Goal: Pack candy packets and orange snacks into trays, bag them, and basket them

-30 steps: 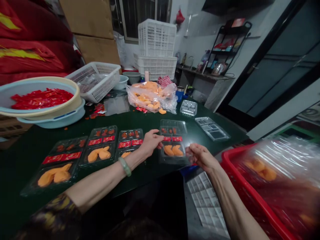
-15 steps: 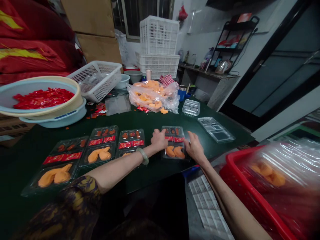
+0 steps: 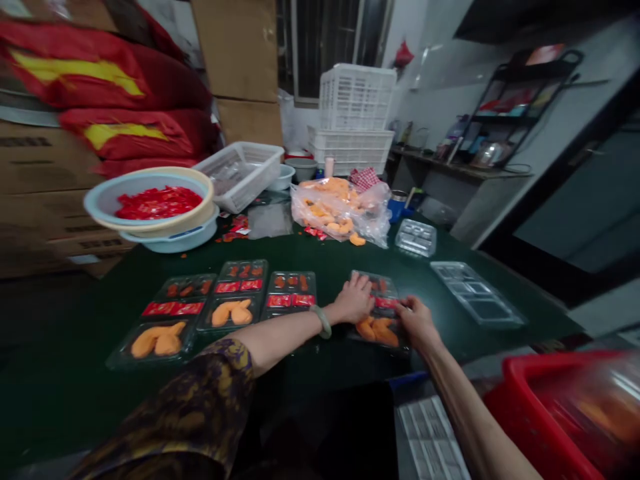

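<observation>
Clear tray (image 3: 383, 330) sits on the green table (image 3: 75, 373). Three filled trays (image 3: 235, 310) stand in a row just left of it, and an empty tray (image 3: 475, 300) lies to its right.

Left hand (image 3: 354, 301): palm down, fingers spread flat on the tray's left half, clasping nothing.

Right hand (image 3: 417, 321): on the tray's right edge, fingers curled. Cannot tell whether they pinch the rim.

Judgement: even downward pressure on both sides would probably suit best, with no sideways shove, so the tray does not skid.

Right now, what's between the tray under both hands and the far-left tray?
Head view: two filled trays, second tray and third tray, lie side by side between the far-left tray and the right-end tray under the left hand and right hand.
</observation>
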Demonstrator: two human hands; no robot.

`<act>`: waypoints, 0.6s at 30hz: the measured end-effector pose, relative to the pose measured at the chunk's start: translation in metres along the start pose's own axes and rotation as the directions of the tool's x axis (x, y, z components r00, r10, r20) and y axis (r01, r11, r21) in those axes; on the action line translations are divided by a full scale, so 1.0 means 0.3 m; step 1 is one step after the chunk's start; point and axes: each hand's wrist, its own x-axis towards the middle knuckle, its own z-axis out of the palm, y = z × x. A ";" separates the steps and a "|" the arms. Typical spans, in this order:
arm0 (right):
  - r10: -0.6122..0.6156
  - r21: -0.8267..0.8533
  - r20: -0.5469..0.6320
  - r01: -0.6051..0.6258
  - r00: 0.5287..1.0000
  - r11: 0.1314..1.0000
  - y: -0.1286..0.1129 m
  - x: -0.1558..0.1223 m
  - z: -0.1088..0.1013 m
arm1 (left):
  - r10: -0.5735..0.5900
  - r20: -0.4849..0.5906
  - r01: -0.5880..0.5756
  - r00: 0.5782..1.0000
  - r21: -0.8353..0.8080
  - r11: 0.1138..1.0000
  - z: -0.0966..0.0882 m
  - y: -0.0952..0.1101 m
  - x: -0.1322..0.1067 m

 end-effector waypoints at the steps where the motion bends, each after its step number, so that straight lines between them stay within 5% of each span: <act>1: 0.034 0.032 0.024 -0.034 0.999 0.999 -0.009 0.004 -0.006 | 0.005 -0.005 -0.006 1.000 -0.021 1.000 0.001 -0.001 -0.002; 6: 0.213 0.303 0.273 -0.293 0.938 0.907 -0.057 0.019 -0.028 | 0.016 -0.050 -0.021 0.999 -0.114 0.993 0.000 -0.015 0.000; 13: 0.176 0.491 0.427 -0.390 0.887 0.779 -0.037 0.012 0.005 | 0.063 -0.056 -0.071 0.996 -0.151 0.986 0.001 -0.027 -0.005; 16: 0.242 0.470 0.436 -0.448 0.867 0.760 -0.020 0.021 0.005 | 0.156 0.005 -0.153 0.988 -0.170 0.974 -0.065 -0.076 0.010; 18: 0.290 0.429 0.439 -0.482 0.851 0.764 -0.014 0.028 -0.001 | 0.117 0.010 -0.114 0.993 -0.134 0.984 -0.145 -0.176 0.026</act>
